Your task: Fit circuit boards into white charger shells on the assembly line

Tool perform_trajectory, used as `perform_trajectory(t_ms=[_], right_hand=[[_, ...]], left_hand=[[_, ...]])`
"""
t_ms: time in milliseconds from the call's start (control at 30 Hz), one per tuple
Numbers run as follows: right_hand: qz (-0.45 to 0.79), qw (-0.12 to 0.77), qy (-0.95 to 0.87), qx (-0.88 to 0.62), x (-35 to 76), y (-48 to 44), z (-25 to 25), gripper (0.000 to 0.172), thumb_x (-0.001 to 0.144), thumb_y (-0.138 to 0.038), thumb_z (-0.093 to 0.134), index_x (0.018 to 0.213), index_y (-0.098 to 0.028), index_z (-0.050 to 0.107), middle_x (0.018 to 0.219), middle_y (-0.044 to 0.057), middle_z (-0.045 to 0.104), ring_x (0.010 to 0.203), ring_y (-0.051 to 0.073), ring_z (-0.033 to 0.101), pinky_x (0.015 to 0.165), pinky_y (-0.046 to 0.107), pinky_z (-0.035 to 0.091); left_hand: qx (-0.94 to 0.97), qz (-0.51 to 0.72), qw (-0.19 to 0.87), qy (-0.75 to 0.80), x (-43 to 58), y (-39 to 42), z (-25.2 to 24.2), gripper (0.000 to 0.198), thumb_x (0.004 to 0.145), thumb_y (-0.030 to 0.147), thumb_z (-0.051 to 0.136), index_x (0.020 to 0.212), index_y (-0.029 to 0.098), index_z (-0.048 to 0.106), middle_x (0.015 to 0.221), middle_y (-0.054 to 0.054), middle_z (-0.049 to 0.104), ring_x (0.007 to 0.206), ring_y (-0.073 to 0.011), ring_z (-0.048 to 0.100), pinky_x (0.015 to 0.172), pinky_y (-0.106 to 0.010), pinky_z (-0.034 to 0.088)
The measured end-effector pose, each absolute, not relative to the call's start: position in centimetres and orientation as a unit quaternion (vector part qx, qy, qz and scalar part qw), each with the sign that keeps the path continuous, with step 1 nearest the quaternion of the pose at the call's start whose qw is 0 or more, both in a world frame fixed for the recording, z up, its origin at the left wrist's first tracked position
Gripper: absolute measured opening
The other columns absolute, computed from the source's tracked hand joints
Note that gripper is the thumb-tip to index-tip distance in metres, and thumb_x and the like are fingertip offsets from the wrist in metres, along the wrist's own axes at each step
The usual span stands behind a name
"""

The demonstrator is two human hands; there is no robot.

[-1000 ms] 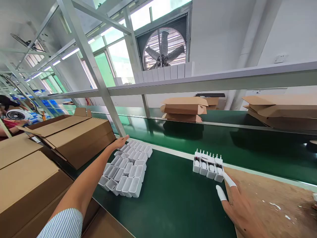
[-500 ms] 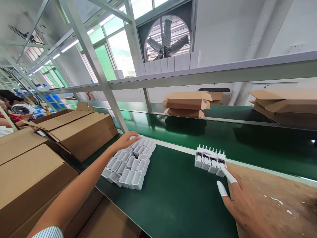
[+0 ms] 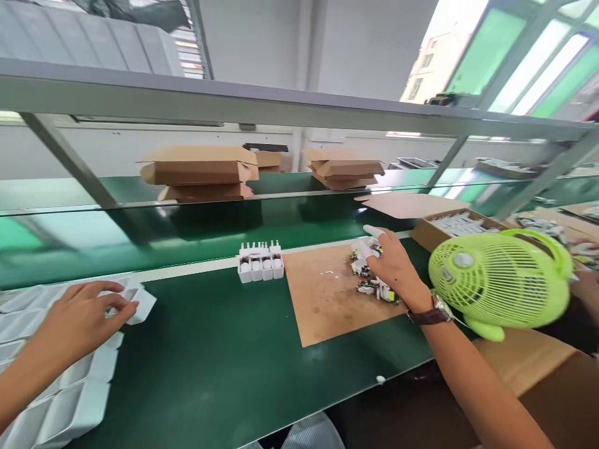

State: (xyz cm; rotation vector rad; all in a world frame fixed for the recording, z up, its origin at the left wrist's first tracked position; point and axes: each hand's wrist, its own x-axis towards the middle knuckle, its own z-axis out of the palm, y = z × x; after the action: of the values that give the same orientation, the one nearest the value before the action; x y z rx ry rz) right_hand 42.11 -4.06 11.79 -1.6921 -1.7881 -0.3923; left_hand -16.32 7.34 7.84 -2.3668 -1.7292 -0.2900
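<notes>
My left hand [image 3: 87,315] is at the left, thumb and fingers curled together at the edge of a white plastic case [image 3: 143,304]. More open white cases [image 3: 70,408] stand in rows under and beside it. My right hand [image 3: 395,265], with white finger covers, reaches over a small pile of circuit boards [image 3: 369,287] on a brown board [image 3: 322,305]. Its thumb and forefinger are apart at the pile's upper part; whether they touch a board is unclear. Between my hands, a row of white cases with parts inside and prongs on top [image 3: 261,265] stands on the green table.
A lime-green fan [image 3: 500,280] stands at the right, near my right forearm. Behind it is a carton of white parts [image 3: 435,231]. Flattened brown cartons [image 3: 201,171] lie beyond the green belt [image 3: 210,221]. A metal shelf beam [image 3: 281,109] crosses above.
The view has swung right. My right hand has left the row of filled cases and moved to the circuit boards. My left hand has closed at a white case at the edge of the group.
</notes>
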Motion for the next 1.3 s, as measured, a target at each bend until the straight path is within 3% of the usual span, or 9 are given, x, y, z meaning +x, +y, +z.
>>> perform_trajectory(t_ms=[67,167,333,533,633,700,867,1033,1300], right_hand=[[-0.101,0.229,-0.697,-0.672,43.7,-5.8,11.7,0.029,0.094,-0.026,0.051,0.119,-0.018,0.064,0.112,0.013,0.069,0.108,0.03,0.064,0.094,0.045,0.053],[-0.031,0.103,-0.733,-0.672,43.8,-7.6,9.9,0.017,0.091,-0.023,0.057,0.103,-0.019,0.067,0.102,0.011,0.07,0.099,0.028,0.065,0.09,0.04,0.05],[-0.024,0.072,-0.725,-0.685,43.5,-7.9,7.7,0.012,0.079,-0.007,0.06,0.082,-0.018,0.064,0.088,0.012,0.071,0.092,0.029,0.065,0.089,0.04,0.047],[-0.011,0.142,-0.734,-0.664,40.8,-6.6,8.4,0.02,0.094,-0.021,0.054,0.11,-0.019,0.067,0.094,0.007,0.073,0.083,0.023,0.067,0.077,0.033,0.052],[0.008,0.159,-0.784,-0.6,35.9,-5.5,7.3,0.021,0.099,-0.027,0.056,0.116,-0.021,0.067,0.1,0.008,0.074,0.088,0.023,0.069,0.08,0.033,0.053],[0.013,0.15,-0.816,-0.558,32.8,-4.9,6.2,0.023,0.097,-0.028,0.064,0.118,-0.022,0.067,0.105,0.01,0.073,0.094,0.026,0.068,0.085,0.037,0.053],[0.023,0.095,-0.845,-0.526,30.5,-5.2,4.7,0.074,0.078,-0.032,0.084,0.143,-0.018,0.051,0.129,0.018,0.062,0.116,0.037,0.06,0.097,0.053,0.052],[0.036,0.082,-0.833,-0.546,32.3,-6.7,5.6,0.066,0.082,-0.018,0.075,0.143,-0.019,0.05,0.114,0.012,0.064,0.104,0.032,0.062,0.093,0.049,0.054],[0.006,0.061,-0.82,-0.569,36.0,-6.8,7.5,0.079,0.075,-0.017,0.083,0.145,-0.024,0.047,0.137,0.016,0.059,0.127,0.037,0.054,0.105,0.058,0.048]], left_hand=[[-0.814,-0.139,0.072,-0.56,-13.7,6.7,7.5,0.047,0.077,0.054,0.04,0.057,0.025,0.071,0.106,-0.013,0.074,0.1,-0.0331,0.068,0.097,-0.05,0.052],[-0.835,-0.178,-0.013,-0.52,-8.0,4.2,6.7,0.044,0.082,0.056,0.046,0.056,0.025,0.064,0.122,-0.005,0.071,0.086,-0.0226,0.071,0.071,-0.033,0.057],[-0.89,-0.246,-0.06,-0.378,-0.5,1.0,3.9,0.037,0.091,0.042,0.047,0.061,0.023,0.055,0.121,-0.009,0.072,0.088,-0.0216,0.073,0.073,-0.03,0.057],[-0.861,-0.314,-0.151,-0.371,1.5,1.0,1.9,0.031,0.096,0.044,0.051,0.074,0.023,0.057,0.113,-0.006,0.071,0.086,-0.0164,0.071,0.072,-0.025,0.057],[-0.84,-0.34,-0.178,-0.383,1.3,1.0,1.1,0.023,0.096,0.043,0.054,0.086,0.023,0.06,0.108,-0.006,0.07,0.088,-0.0168,0.07,0.073,-0.025,0.057],[-0.837,-0.343,-0.188,-0.383,0.9,0.9,0.5,0.02,0.096,0.042,0.056,0.093,0.023,0.061,0.111,-0.007,0.069,0.092,-0.0179,0.07,0.075,-0.026,0.057],[-0.839,-0.355,-0.179,-0.371,-0.5,0.4,-0.3,0.022,0.096,0.042,0.06,0.107,0.024,0.061,0.112,-0.007,0.069,0.096,-0.019,0.071,0.079,-0.028,0.058],[-0.839,-0.367,-0.184,-0.356,-0.3,0.3,-0.2,0.022,0.097,0.043,0.06,0.107,0.024,0.06,0.112,-0.007,0.069,0.091,-0.0175,0.071,0.08,-0.027,0.058],[-0.832,-0.371,-0.187,-0.367,-0.5,0.5,-0.3,0.027,0.095,0.05,0.06,0.106,0.024,0.063,0.112,-0.006,0.071,0.089,-0.0177,0.072,0.079,-0.027,0.058]])
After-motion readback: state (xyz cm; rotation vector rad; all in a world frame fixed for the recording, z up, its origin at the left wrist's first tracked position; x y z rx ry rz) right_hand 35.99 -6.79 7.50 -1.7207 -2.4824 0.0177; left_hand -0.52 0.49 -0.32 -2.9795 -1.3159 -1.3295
